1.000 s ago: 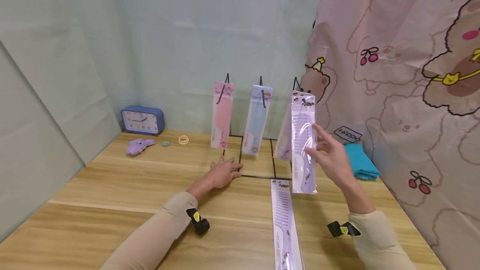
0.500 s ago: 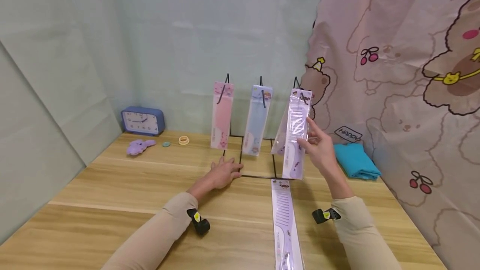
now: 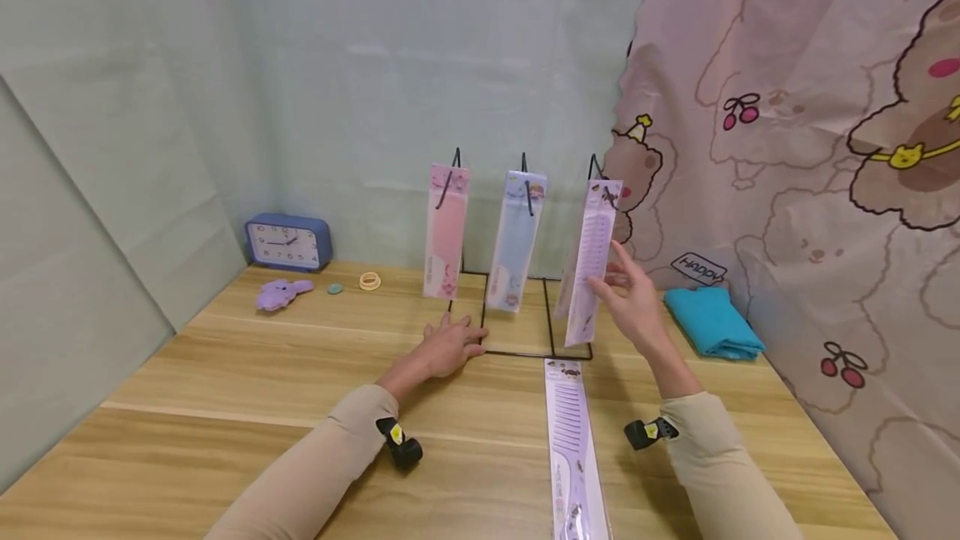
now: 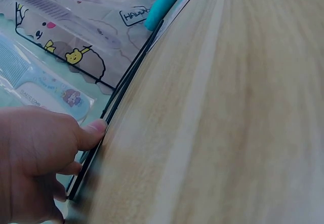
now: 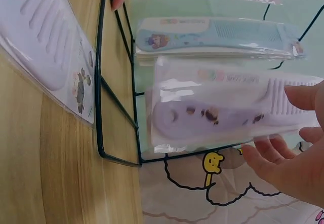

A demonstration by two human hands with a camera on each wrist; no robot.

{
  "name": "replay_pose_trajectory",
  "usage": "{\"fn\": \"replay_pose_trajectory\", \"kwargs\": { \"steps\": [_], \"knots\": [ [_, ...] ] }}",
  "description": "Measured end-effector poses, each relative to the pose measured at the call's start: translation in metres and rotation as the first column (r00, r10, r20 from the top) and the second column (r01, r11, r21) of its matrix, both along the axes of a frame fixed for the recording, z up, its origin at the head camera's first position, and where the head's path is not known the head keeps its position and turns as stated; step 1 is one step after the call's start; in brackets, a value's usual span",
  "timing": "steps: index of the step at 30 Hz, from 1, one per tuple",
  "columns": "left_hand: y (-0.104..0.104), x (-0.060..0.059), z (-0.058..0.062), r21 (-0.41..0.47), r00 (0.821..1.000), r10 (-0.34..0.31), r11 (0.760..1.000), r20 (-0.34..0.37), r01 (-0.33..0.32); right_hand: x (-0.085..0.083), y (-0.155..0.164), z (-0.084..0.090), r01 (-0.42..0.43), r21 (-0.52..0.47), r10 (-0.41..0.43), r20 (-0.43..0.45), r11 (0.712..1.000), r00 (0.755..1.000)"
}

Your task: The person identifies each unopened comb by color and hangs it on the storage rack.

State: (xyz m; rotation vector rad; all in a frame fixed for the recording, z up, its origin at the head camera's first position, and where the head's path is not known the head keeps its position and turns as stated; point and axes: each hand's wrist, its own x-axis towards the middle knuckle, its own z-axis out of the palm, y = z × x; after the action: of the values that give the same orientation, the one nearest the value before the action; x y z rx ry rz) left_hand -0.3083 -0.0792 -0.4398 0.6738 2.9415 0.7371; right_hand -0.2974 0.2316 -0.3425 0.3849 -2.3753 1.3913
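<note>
A black wire rack (image 3: 525,352) stands at the back of the wooden table, with a pink comb pack (image 3: 446,232) and a blue comb pack (image 3: 513,240) hanging from its hooks. My right hand (image 3: 633,302) pinches a purple comb pack (image 3: 590,257) up at the right-hand hook, thumb in front and fingers behind (image 5: 288,153); another pack hangs behind it. My left hand (image 3: 448,347) rests flat on the table, fingertips against the rack's base wire (image 4: 126,82). A second purple comb pack (image 3: 573,440) lies flat on the table in front of the rack.
A blue clock (image 3: 287,242), a purple plush toy (image 3: 279,292), a small green disc (image 3: 334,288) and yellow rings (image 3: 368,280) sit at the back left. A folded teal cloth (image 3: 712,322) lies right of the rack, beside a bear-print curtain (image 3: 787,148).
My right hand has carried the purple comb pack away from me and up to the rack's right hook. The left hand has stayed on the table.
</note>
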Motion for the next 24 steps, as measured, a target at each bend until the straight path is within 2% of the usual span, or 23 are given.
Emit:
{"fn": "replay_pose_trajectory", "kwargs": {
  "steps": [4, 11, 16, 20, 24],
  "knots": [
    [0.000, 0.000, 0.000, -0.001, 1.000, -0.002, 1.000, 0.000, 0.002, 0.000, 0.003, -0.001, -0.001, -0.015, 0.001, 0.010, 1.000, 1.000],
    [0.001, -0.001, 0.001, -0.003, 1.000, -0.005, 1.000, -0.002, 0.005, 0.007, 0.020, 0.009, 0.122, -0.036, -0.120, 0.060, 0.992, 0.991],
    [0.003, -0.002, 0.002, 0.002, 1.000, -0.021, 1.000, -0.002, 0.021, 0.019, 0.036, 0.017, 0.152, -0.053, -0.149, 0.056, 0.987, 0.987],
    [0.002, -0.003, 0.000, 0.004, 1.000, -0.022, 1.000, -0.005, 0.022, 0.029, 0.040, 0.017, 0.156, 0.020, -0.157, 0.106, 0.988, 0.982],
    [0.000, -0.003, -0.002, 0.008, 1.000, -0.024, 1.000, -0.014, 0.024, 0.037, 0.037, 0.008, 0.136, 0.131, -0.155, 0.149, 0.982, 0.977]
  ]
}}
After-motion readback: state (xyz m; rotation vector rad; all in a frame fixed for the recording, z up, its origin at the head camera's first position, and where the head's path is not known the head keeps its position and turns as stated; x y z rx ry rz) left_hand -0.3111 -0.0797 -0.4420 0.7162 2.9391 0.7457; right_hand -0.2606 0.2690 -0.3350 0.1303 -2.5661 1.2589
